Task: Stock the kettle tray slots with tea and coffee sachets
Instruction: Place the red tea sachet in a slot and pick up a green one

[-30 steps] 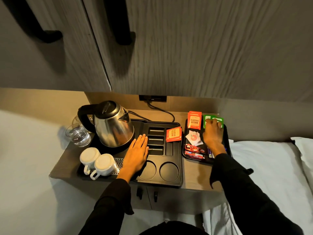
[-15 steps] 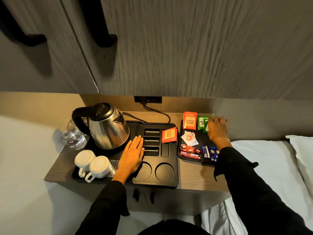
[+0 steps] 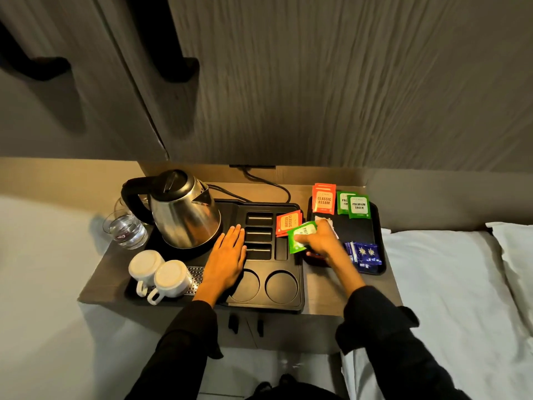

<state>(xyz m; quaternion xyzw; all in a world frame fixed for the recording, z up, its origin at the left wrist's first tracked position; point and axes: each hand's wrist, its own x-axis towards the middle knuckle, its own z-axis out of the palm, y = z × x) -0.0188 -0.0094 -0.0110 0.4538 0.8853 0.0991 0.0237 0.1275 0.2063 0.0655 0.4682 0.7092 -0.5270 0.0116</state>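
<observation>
The black kettle tray (image 3: 288, 304) lies on the bedside unit, with several narrow slots (image 3: 259, 235) in its middle. Orange Classic Assam sachets (image 3: 287, 222) stand in the slot at the tray's right edge. My left hand (image 3: 227, 255) rests flat on the tray, fingers spread beside the slots. My right hand (image 3: 320, 241) grips a green tea sachet (image 3: 300, 239) just right of the orange ones, over the tray's edge. A smaller black supply tray (image 3: 375, 226) to the right holds more orange sachets (image 3: 323, 199), green sachets (image 3: 357, 206) and blue sachets (image 3: 364, 254).
A steel kettle (image 3: 184, 210) stands at the tray's back left, its cord running to a wall socket. Two white cups (image 3: 157, 272) sit upside down at the front left, with glasses (image 3: 125, 229) behind them. A white bed (image 3: 455, 284) lies to the right; cupboard doors hang overhead.
My right hand left the back of the supply tray, took hold of a green sachet and carried it left to the kettle tray's edge. My left hand stayed put.
</observation>
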